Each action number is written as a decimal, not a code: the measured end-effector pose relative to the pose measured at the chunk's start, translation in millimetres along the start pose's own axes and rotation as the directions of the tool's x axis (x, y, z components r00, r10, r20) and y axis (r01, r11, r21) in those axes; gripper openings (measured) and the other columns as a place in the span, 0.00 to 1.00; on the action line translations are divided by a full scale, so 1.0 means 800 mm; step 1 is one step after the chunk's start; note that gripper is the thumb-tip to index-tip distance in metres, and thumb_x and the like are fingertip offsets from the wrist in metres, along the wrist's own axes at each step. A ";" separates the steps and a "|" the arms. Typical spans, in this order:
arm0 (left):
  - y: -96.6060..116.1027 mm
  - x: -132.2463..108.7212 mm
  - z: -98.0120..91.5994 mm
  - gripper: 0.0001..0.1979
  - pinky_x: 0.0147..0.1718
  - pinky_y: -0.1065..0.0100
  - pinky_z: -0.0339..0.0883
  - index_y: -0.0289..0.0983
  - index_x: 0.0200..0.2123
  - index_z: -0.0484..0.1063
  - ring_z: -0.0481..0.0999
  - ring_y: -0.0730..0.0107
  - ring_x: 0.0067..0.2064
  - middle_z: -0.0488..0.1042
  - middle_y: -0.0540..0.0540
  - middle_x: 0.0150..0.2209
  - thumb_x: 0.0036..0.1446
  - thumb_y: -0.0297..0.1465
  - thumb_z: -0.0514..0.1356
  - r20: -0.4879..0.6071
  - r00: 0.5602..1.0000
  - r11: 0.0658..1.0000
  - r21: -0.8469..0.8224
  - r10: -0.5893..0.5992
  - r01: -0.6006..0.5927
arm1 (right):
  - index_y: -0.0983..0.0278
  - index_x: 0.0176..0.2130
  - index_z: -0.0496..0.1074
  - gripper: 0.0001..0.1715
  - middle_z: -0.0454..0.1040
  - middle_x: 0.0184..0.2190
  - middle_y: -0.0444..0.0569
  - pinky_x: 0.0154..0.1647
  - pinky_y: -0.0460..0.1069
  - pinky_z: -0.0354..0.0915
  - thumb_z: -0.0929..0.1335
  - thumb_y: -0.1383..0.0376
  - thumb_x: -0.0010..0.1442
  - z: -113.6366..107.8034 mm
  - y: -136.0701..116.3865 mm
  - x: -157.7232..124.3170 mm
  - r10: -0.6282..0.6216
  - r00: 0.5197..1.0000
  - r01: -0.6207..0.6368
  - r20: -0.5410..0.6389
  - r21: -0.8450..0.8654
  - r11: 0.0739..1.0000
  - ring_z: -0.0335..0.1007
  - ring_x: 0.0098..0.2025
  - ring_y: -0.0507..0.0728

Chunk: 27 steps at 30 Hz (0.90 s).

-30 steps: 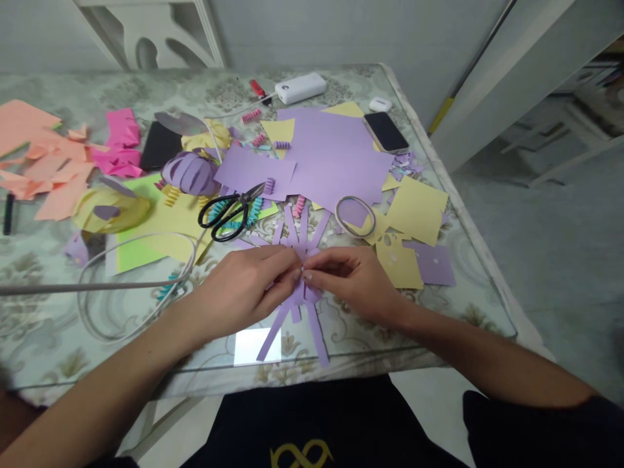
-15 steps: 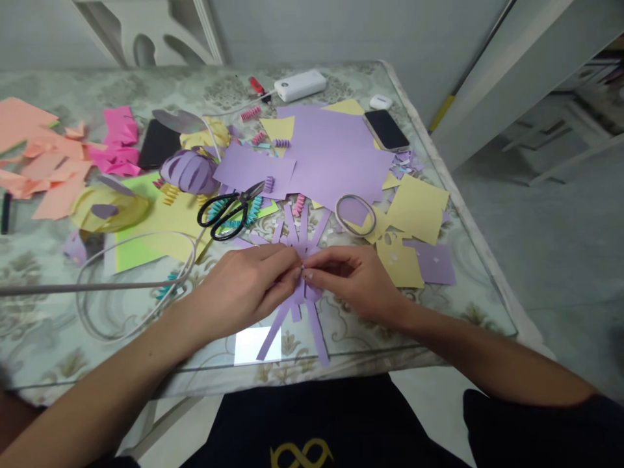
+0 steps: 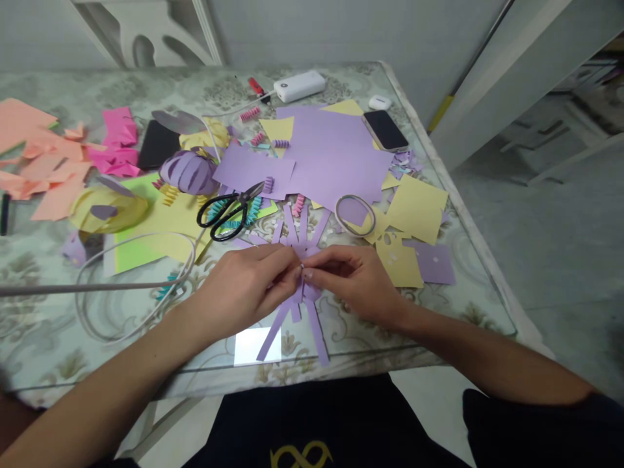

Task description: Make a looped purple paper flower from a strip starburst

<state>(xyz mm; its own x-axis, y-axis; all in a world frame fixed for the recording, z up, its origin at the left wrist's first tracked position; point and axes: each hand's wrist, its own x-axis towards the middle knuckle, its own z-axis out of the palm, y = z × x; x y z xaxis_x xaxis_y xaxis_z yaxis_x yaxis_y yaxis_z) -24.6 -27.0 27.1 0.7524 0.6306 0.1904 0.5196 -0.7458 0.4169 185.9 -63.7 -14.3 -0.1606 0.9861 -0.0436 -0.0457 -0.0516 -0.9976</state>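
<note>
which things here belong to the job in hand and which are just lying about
In the job:
purple paper strips, where the left hand and right hand meet
scissors, probably, though lying unheld
large purple sheet, probably

Just lying about, it seems:
phone
pale cable
small white case

The scissors (image 3: 242,197) have bare metal blades and black handles with a smooth, plastic-like sheen. Right of them, the large purple sheet (image 3: 336,153) is smooth, matt paper; the purple strips (image 3: 316,331), nearer and right of the scissors, are matt paper too. Left of and beyond the scissors, the pink paper (image 3: 119,133) looks creased. Beyond them, the power bank (image 3: 299,86) is smooth white plastic. Below the scissors, a clear, glossy, glass-like cover (image 3: 256,344) lies over patterned cloth (image 3: 529,339).
</note>
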 end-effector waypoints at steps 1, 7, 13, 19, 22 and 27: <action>0.000 0.000 0.000 0.11 0.27 0.72 0.60 0.37 0.35 0.71 0.70 0.73 0.27 0.71 0.51 0.27 0.70 0.32 0.54 -0.007 1.000 1.000 -0.004 0.000 0.000 | 0.60 0.38 0.84 0.08 0.84 0.34 0.46 0.41 0.50 0.77 0.79 0.63 0.55 0.000 0.000 0.000 -0.004 1.000 0.004 0.002 0.000 1.000 0.80 0.36 0.54; 0.001 0.001 0.000 0.10 0.26 0.72 0.60 0.37 0.34 0.71 0.70 0.74 0.26 0.72 0.51 0.27 0.70 0.32 0.56 -0.046 0.999 1.000 -0.027 -0.009 0.007 | 0.60 0.38 0.84 0.07 0.84 0.35 0.46 0.43 0.51 0.77 0.78 0.62 0.57 -0.001 0.000 0.000 -0.007 1.000 0.007 0.020 -0.006 1.000 0.80 0.38 0.55; 0.001 0.000 -0.001 0.10 0.27 0.73 0.62 0.37 0.35 0.74 0.71 0.75 0.26 0.74 0.52 0.27 0.70 0.33 0.57 -0.050 0.997 0.994 -0.096 -0.061 0.056 | 0.60 0.37 0.84 0.06 0.84 0.35 0.46 0.42 0.51 0.77 0.78 0.63 0.56 -0.001 -0.006 0.002 -0.026 0.999 0.025 0.029 0.033 0.999 0.80 0.38 0.55; -0.003 0.002 -0.008 0.12 0.26 0.74 0.60 0.36 0.33 0.75 0.71 0.77 0.24 0.75 0.53 0.25 0.70 0.35 0.59 -0.034 0.993 0.975 -0.195 -0.113 0.104 | 0.60 0.35 0.83 0.05 0.84 0.35 0.47 0.42 0.51 0.77 0.78 0.64 0.55 -0.002 -0.010 0.001 -0.037 0.999 0.035 0.037 0.065 0.997 0.80 0.39 0.55; -0.008 0.001 -0.009 0.13 0.26 0.74 0.61 0.36 0.31 0.75 0.71 0.77 0.24 0.76 0.53 0.25 0.68 0.37 0.62 -0.055 0.989 0.963 -0.244 -0.136 0.118 | 0.60 0.34 0.83 0.05 0.83 0.35 0.46 0.42 0.51 0.77 0.79 0.64 0.54 -0.001 -0.011 0.000 -0.045 0.999 0.042 0.028 0.079 0.996 0.80 0.38 0.55; -0.012 0.003 -0.009 0.11 0.27 0.72 0.63 0.37 0.35 0.77 0.72 0.75 0.27 0.77 0.51 0.27 0.67 0.38 0.63 -0.052 0.985 0.945 -0.294 -0.163 0.141 | 0.61 0.36 0.83 0.07 0.83 0.34 0.47 0.39 0.50 0.76 0.79 0.63 0.55 -0.001 -0.013 0.001 0.004 0.999 -0.007 0.036 0.080 0.997 0.79 0.36 0.54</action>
<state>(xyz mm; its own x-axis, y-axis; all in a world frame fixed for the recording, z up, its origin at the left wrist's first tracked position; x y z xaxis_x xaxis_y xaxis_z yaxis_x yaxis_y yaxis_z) -30.6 -17.2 29.8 0.6351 0.7544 0.1660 0.4783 -0.5529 0.6823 187.2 -62.2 -3.6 -0.1959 0.9796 -0.0458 -0.1233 -0.0710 -0.9898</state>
